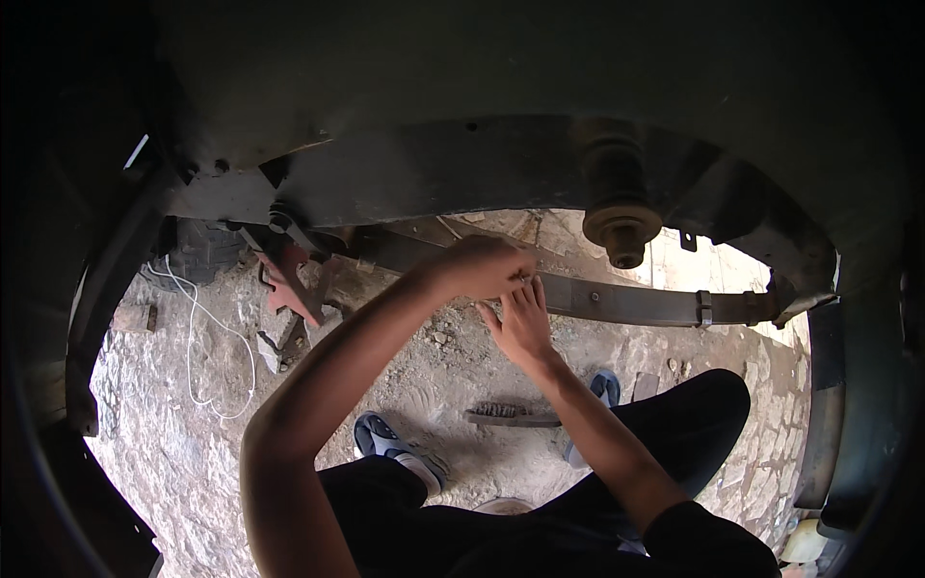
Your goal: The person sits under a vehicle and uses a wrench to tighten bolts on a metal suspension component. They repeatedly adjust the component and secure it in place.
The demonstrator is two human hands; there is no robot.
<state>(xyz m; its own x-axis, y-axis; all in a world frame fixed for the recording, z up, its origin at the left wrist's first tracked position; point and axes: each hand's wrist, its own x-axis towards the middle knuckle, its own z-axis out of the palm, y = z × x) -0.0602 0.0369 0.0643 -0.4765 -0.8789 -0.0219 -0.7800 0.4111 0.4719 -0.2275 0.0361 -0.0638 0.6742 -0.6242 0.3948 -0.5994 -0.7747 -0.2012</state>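
Observation:
A dark leaf spring point(636, 302) runs across under a vehicle body, with my hands at its middle. My left hand point(482, 268) reaches over the spring, its fingers curled closed. By its fingertips shows a small dark bit that I cannot make out. Just below and to the right, my right hand point(520, 326) touches the spring with its fingers stretched upward, close against the left hand. Its thumb stands apart from the fingers, and I see nothing held in it. The undersides of both hands' fingers are hidden.
Overhead hangs the dark frame rail point(434, 169) with a round bump stop point(621, 226). Left of my arms are a red stand point(286, 284), a tyre point(207, 246) and a white cord point(195, 328). A wire brush point(511, 414) lies on the rough floor between my feet.

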